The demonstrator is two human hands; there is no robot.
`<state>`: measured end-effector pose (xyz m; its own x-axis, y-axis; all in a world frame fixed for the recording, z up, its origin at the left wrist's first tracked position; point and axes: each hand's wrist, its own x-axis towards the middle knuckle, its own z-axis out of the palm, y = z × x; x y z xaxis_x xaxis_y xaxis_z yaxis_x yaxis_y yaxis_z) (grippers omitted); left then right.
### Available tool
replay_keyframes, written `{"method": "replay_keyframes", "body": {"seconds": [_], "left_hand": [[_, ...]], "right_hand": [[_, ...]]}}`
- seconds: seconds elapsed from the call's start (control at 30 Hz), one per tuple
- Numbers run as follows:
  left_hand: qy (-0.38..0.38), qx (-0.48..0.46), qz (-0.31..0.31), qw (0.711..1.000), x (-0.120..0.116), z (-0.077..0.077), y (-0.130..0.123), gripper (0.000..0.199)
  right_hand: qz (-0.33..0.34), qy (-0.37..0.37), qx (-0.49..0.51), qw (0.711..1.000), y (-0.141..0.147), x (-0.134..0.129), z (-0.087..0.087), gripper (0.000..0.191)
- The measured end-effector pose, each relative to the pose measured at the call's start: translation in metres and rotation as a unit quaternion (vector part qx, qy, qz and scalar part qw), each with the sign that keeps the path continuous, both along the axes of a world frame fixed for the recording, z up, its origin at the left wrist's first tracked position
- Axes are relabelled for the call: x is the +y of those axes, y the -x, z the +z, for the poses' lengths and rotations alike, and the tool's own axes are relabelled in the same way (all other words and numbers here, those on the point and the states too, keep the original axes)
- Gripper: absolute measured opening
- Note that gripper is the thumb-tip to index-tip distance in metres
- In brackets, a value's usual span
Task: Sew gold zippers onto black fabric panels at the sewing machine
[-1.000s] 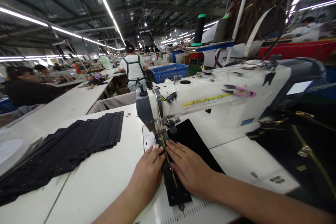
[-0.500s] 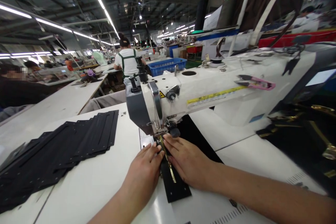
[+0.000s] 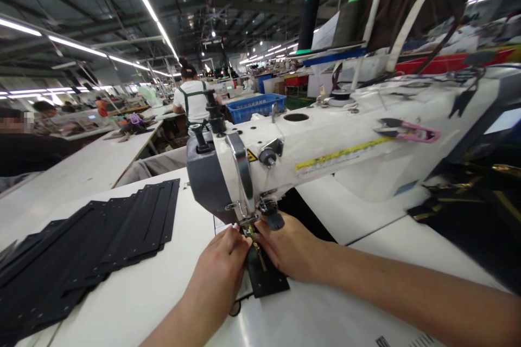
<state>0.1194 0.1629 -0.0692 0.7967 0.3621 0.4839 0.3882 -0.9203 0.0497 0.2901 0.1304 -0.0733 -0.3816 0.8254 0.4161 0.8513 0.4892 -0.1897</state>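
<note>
A white sewing machine (image 3: 325,146) stands on the white table (image 3: 142,293). Under its presser foot lies a black panel (image 3: 266,281) with a gold zipper (image 3: 257,249) running down its middle. My left hand (image 3: 222,265) lies flat on the left side of the panel, fingertips right by the needle. My right hand (image 3: 291,249) presses the panel's right side, fingers close under the machine head. Both hands lie flat on the piece and grip nothing.
A fanned stack of black cut panels (image 3: 93,244) covers the table to the left. Pink-handled snips (image 3: 409,131) rest on the machine arm. Dark bag parts with gold trim (image 3: 476,211) lie at right. A person in a white shirt (image 3: 194,102) works at a farther table near a blue crate (image 3: 256,107).
The black panel has fed away from me under the foot, so less of it shows before the needle. Both hands followed it toward the machine head.
</note>
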Motion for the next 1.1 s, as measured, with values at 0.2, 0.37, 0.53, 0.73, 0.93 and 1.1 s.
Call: {"method": "replay_keyframes", "body": {"seconds": [0.2, 0.37, 0.53, 0.73, 0.93, 1.1], "left_hand": [[0.063, 0.012, 0.015, 0.998, -0.003, 0.005, 0.004, 0.025], [0.118, -0.010, 0.036, 0.992, -0.013, 0.003, 0.010, 0.029], [0.080, 0.008, 0.039, 0.996, -0.018, 0.002, 0.013, 0.035], [0.007, 0.024, 0.000, 1.000, -0.028, 0.003, 0.011, 0.025], [0.035, 0.033, 0.004, 0.999, -0.032, 0.003, 0.013, 0.028], [0.062, 0.033, 0.016, 0.997, -0.034, 0.005, 0.015, 0.022]], "right_hand": [[0.046, 0.008, 0.050, 0.998, -0.006, -0.005, 0.001, 0.024], [0.029, 0.029, 0.110, 0.993, -0.004, -0.035, 0.008, 0.026], [0.015, 0.098, 0.054, 0.994, 0.000, -0.030, 0.023, 0.020], [0.087, 0.115, -0.068, 0.987, -0.004, -0.019, 0.045, 0.023], [0.125, 0.046, -0.227, 0.965, 0.009, -0.019, 0.049, 0.015], [0.078, 0.020, -0.262, 0.962, 0.006, -0.011, 0.034, 0.017]]}}
